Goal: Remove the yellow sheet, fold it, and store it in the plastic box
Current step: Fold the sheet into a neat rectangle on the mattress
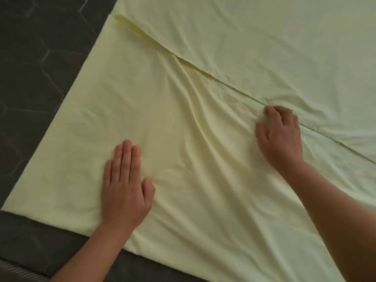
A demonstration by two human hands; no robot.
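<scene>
Two hands on the cloth, both mine, and the yellow sheet [179, 123] lies spread wide under them, pale and soft-looking, matte, filling most of the view. It rests on a dark surface [40, 58], charcoal grey with faint hexagon lines across it, which shows along the left and along the bottom.

My left hand [126, 180] lies flat, palm down, fingers straight and close together, thumb out to the side, and it presses the fabric near the lower left of the sheet. Nothing is held there, only an open palm on smooth cloth.

My right hand [280, 135] is further out to the right, and its fingers [272, 111] are curled down into the fabric and gather a small bunch of it. Long soft ridges fan away from that grip, running up and to the left and down toward me, so the middle of the sheet is rippled while the left part lies nearly flat.

Just beyond my right knuckles runs a straight edge [223, 80], a crisp diagonal line from upper left to right, where one layer of the sheet overlaps another. At its far left end the cloth bunches into a few narrow pleats.
</scene>
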